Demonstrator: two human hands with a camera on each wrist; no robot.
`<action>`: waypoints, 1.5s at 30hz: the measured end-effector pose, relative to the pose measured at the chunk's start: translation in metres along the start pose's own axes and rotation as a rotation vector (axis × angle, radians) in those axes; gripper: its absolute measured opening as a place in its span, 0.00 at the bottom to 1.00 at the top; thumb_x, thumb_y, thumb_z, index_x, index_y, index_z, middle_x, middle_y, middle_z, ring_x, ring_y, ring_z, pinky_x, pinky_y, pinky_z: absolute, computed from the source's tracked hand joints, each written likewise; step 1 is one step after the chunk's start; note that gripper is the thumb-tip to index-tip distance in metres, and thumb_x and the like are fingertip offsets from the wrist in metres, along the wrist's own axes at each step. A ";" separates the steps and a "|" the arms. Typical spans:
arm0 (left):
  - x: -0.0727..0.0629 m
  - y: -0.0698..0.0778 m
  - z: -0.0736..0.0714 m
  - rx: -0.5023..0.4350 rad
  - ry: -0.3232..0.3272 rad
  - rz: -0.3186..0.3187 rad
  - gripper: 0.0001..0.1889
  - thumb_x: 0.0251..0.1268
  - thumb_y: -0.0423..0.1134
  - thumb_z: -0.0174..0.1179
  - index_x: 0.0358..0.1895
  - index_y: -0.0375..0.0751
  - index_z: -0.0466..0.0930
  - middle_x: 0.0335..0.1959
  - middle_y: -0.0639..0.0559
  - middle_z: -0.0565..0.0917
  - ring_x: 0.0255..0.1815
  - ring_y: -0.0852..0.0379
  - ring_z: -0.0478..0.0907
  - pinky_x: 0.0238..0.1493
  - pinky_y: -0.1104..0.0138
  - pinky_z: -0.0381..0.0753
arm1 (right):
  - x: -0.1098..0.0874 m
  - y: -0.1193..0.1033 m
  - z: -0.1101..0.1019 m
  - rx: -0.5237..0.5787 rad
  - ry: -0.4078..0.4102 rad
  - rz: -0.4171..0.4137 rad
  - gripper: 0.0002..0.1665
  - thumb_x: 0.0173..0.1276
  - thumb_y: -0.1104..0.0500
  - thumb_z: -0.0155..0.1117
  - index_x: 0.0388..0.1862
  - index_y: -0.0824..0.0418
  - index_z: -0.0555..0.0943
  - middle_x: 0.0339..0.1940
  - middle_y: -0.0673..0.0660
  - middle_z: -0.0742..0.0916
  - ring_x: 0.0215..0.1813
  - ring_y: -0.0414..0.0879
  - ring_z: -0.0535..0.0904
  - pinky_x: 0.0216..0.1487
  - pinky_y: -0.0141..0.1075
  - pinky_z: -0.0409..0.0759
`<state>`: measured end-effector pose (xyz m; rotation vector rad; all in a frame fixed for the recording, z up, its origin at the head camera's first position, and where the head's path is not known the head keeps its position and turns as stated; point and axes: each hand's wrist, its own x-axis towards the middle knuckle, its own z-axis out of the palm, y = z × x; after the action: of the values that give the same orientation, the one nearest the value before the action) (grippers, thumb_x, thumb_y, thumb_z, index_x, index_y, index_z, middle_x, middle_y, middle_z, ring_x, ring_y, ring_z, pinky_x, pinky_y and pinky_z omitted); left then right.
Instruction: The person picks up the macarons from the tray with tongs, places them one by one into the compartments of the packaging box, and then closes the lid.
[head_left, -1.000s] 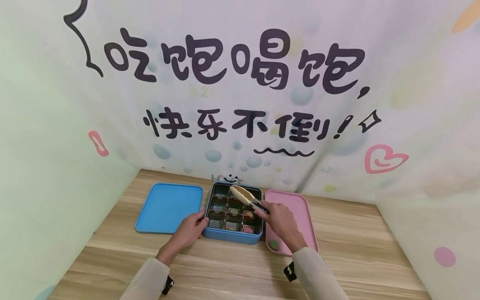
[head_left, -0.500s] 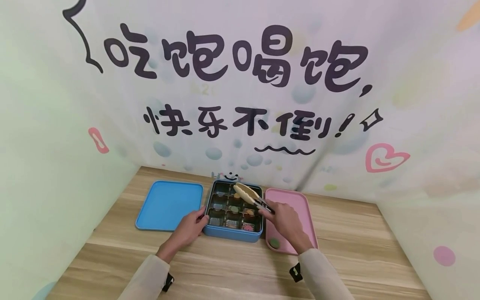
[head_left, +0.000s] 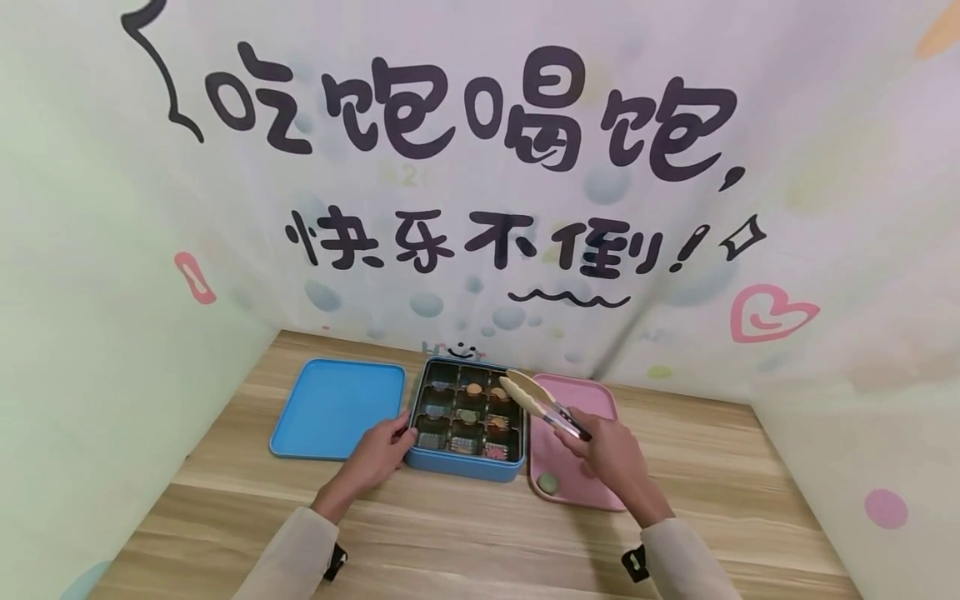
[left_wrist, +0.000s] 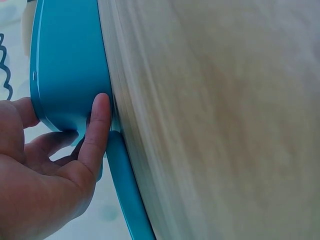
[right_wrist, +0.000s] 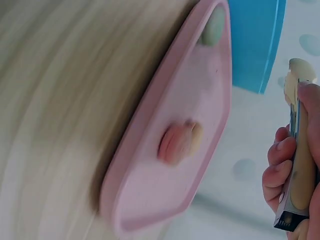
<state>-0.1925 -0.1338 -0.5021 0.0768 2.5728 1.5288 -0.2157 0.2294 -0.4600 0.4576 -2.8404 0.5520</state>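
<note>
Head view: blue box [head_left: 465,467] stood between blue tray [head_left: 341,408] and pink tray [head_left: 549,452].
Left hand [head_left: 381,450] gripped the box's near-left corner; right hand [head_left: 613,454] clasped tongs [head_left: 532,392], tips near its far-right corner.

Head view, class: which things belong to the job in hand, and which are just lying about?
Likely in the job:
tongs, held in the right hand
blue compartment box, gripped by the left hand
pink tray with its green piece

Seemingly lying about:
blue lid-like panel
</note>
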 end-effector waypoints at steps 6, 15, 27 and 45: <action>-0.001 0.001 -0.001 -0.007 -0.003 -0.007 0.30 0.78 0.42 0.51 0.76 0.34 0.58 0.32 0.46 0.72 0.24 0.55 0.71 0.26 0.65 0.70 | -0.016 0.026 -0.008 -0.056 0.059 -0.057 0.10 0.62 0.47 0.74 0.37 0.46 0.81 0.17 0.42 0.75 0.21 0.40 0.67 0.23 0.35 0.66; -0.001 0.001 0.000 -0.003 -0.007 0.000 0.30 0.78 0.42 0.50 0.76 0.34 0.58 0.32 0.46 0.72 0.24 0.54 0.72 0.25 0.65 0.70 | -0.042 0.058 -0.017 -0.114 0.060 -0.032 0.27 0.59 0.47 0.76 0.55 0.57 0.86 0.26 0.52 0.86 0.24 0.43 0.74 0.24 0.41 0.71; 0.000 0.001 0.001 0.002 -0.013 -0.010 0.30 0.78 0.42 0.50 0.76 0.35 0.58 0.34 0.45 0.73 0.25 0.54 0.72 0.27 0.64 0.71 | -0.066 0.085 -0.030 -0.183 0.016 -0.070 0.27 0.58 0.46 0.75 0.54 0.59 0.86 0.17 0.42 0.73 0.22 0.38 0.65 0.24 0.36 0.68; 0.001 0.001 -0.001 0.029 0.004 -0.004 0.29 0.78 0.42 0.50 0.76 0.34 0.59 0.40 0.43 0.75 0.27 0.55 0.74 0.29 0.65 0.73 | -0.073 0.098 -0.053 -0.163 -0.143 -0.092 0.19 0.62 0.44 0.72 0.46 0.53 0.87 0.14 0.38 0.64 0.20 0.33 0.63 0.25 0.33 0.68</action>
<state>-0.1935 -0.1339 -0.5014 0.0716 2.5972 1.4923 -0.1736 0.3552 -0.4629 0.6168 -2.9500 0.2778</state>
